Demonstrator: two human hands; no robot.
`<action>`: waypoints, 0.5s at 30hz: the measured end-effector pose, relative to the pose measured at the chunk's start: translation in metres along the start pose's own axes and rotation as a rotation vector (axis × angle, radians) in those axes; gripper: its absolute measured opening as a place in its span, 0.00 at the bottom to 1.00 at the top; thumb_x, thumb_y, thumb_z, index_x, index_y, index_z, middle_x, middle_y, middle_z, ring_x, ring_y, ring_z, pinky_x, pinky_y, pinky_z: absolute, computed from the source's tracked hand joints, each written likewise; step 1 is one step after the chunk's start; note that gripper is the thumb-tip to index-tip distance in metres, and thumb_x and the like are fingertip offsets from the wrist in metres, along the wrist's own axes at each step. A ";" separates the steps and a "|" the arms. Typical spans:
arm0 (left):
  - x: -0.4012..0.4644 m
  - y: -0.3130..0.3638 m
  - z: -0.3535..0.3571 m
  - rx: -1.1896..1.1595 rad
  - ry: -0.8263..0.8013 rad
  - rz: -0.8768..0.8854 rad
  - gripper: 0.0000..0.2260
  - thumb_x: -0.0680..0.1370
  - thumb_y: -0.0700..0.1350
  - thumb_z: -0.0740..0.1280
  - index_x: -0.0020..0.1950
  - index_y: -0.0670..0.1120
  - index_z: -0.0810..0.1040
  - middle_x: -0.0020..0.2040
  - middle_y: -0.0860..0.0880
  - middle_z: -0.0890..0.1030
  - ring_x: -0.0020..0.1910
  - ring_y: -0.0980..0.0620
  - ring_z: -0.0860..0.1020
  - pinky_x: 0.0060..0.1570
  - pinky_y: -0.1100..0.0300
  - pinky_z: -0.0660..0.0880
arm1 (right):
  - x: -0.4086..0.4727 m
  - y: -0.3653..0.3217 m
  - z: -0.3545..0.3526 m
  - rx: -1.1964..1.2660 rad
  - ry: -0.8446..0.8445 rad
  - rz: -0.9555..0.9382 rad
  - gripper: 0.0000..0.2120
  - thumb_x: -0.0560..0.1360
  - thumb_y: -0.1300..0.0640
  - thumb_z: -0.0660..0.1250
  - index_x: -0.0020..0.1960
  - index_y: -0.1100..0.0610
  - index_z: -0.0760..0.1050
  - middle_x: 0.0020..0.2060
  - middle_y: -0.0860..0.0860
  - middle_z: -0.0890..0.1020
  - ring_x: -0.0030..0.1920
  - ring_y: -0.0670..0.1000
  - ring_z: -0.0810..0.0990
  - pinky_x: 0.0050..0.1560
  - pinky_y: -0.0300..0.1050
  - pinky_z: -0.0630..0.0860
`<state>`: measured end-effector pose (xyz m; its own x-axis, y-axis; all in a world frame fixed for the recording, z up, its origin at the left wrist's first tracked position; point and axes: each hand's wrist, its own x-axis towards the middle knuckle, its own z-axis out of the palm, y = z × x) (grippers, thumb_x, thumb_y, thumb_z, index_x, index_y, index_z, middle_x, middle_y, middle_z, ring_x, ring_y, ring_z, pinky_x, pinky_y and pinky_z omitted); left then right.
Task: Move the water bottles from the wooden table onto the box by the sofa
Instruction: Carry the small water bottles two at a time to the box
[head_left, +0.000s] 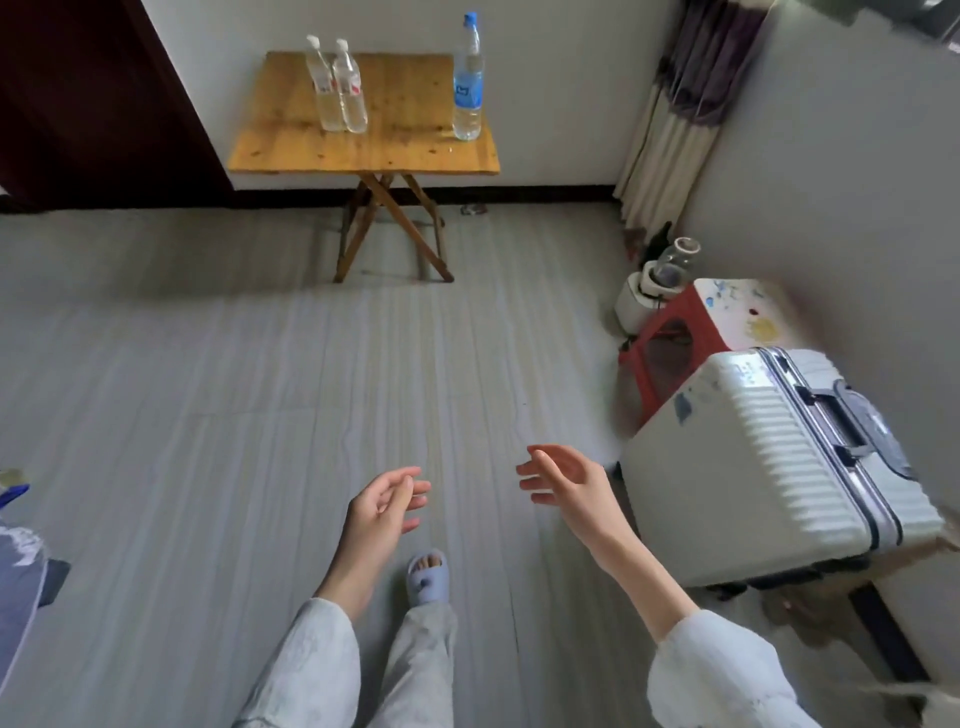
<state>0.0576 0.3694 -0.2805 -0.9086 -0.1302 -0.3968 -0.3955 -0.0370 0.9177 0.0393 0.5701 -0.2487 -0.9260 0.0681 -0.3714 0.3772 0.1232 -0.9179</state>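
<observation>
Bottles (340, 88) are standing paired on the wooden counter (363, 140), well beyond the left grip (382, 506), which is hanging loosely open and empty. Right grip (563, 480) is likewise spreading empty; the blue-labelled bottle (468, 83) is standing far ahead.

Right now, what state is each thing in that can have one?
Left small bottle: upright on the wooden table, capped.
Right small bottle: upright, capped, beside the first.
Large bottle: upright, capped, near the table's right edge.
Left hand: open, empty.
Right hand: open, empty.
Suitcase: closed.
</observation>
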 end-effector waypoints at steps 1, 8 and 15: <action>0.027 0.010 -0.001 0.000 -0.010 0.003 0.08 0.79 0.42 0.58 0.47 0.51 0.76 0.46 0.49 0.81 0.48 0.48 0.78 0.45 0.58 0.75 | 0.026 -0.010 0.005 -0.001 0.007 -0.005 0.10 0.77 0.58 0.60 0.54 0.61 0.75 0.41 0.53 0.82 0.41 0.53 0.80 0.46 0.45 0.77; 0.206 0.113 -0.015 0.020 -0.040 0.088 0.08 0.79 0.42 0.58 0.52 0.48 0.76 0.48 0.48 0.81 0.48 0.51 0.78 0.47 0.59 0.75 | 0.190 -0.107 0.044 0.021 0.029 -0.057 0.09 0.77 0.57 0.60 0.53 0.59 0.75 0.41 0.52 0.82 0.42 0.52 0.81 0.49 0.47 0.78; 0.336 0.168 0.000 0.043 -0.099 0.068 0.08 0.79 0.42 0.58 0.48 0.51 0.76 0.46 0.50 0.80 0.48 0.51 0.78 0.45 0.61 0.74 | 0.322 -0.162 0.058 0.004 0.037 -0.053 0.08 0.77 0.56 0.60 0.53 0.57 0.75 0.41 0.52 0.82 0.42 0.50 0.82 0.47 0.44 0.78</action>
<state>-0.3138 0.3196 -0.2598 -0.9416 -0.0326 -0.3352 -0.3357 0.0111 0.9419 -0.3214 0.5144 -0.2274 -0.9433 0.0984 -0.3169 0.3276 0.1241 -0.9366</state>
